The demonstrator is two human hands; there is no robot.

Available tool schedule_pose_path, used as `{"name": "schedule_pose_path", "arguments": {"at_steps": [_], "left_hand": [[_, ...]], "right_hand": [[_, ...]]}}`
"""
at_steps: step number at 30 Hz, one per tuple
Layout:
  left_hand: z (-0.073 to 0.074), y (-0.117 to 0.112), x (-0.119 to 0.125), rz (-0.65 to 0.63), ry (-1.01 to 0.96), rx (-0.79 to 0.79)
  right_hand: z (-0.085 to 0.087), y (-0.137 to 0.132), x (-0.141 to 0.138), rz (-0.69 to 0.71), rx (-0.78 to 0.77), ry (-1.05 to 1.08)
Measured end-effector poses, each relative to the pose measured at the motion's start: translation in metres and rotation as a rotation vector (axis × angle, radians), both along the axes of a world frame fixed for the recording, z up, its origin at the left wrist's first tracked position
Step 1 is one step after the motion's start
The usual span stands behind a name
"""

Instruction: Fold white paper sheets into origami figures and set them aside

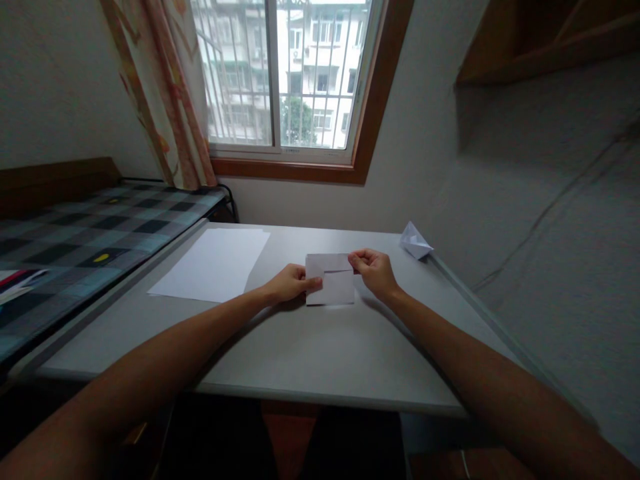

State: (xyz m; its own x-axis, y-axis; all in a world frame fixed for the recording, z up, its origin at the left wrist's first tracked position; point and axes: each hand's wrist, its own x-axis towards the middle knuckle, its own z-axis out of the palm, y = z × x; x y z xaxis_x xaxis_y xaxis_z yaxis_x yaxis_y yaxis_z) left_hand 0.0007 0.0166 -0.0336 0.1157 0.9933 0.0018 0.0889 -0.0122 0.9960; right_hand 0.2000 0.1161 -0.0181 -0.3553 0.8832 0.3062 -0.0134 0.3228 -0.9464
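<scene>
The folded white paper square (337, 290) has crisp, straight edges and a smooth matte face made of several flat layers. One flap edge runs crosswise below its far side, and another crease comes down nearer its left side (the finer layering is too small for me to read from here). It is over the middle of the smooth, pale grey-white tabletop (300, 363), between the two hands and in front of the window (280, 73) with its wooden frame; I cannot tell whether its underside touches the surface.

I see the left hand (291, 283) closed on the left edge, thumb flat on top and pointing inward, the other fingers curled mostly out of sight. The right hand (374, 272) is nearly a loose fist, thumb and forefinger pinching the far right corner.

The square's sides run roughly along and across the table, its near edge facing the wearer. As it is almost equal in width and depth, I cannot pick out a long axis for certain.

Left of the hands, well apart from the square, I have a flat stack of plain white paper sheets (215, 260), slightly fanned at the borders. Near the far right corner sits a small white folded-paper boat (416, 243), all sharp facets, its peak pointing up.
</scene>
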Motion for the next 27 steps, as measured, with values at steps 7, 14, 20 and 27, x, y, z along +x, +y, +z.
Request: {"name": "schedule_pose_path", "arguments": {"at_steps": [7, 14, 20, 27], "left_hand": [[0.009, 0.004, 0.001, 0.185, -0.107, 0.118], [0.010, 0.005, -0.003, 0.248, -0.088, 0.184], [0.011, 0.002, 0.002, 0.202, -0.142, 0.109], [0.009, 0.004, -0.002, 0.259, -0.059, 0.133]], "right_hand": [[0.002, -0.004, -0.001, 0.053, -0.016, 0.014], [0.004, -0.011, -0.002, 0.189, -0.061, -0.063], [0.000, -0.006, -0.003, 0.026, 0.052, -0.050], [0.006, -0.010, -0.003, 0.120, -0.110, 0.012]]}}
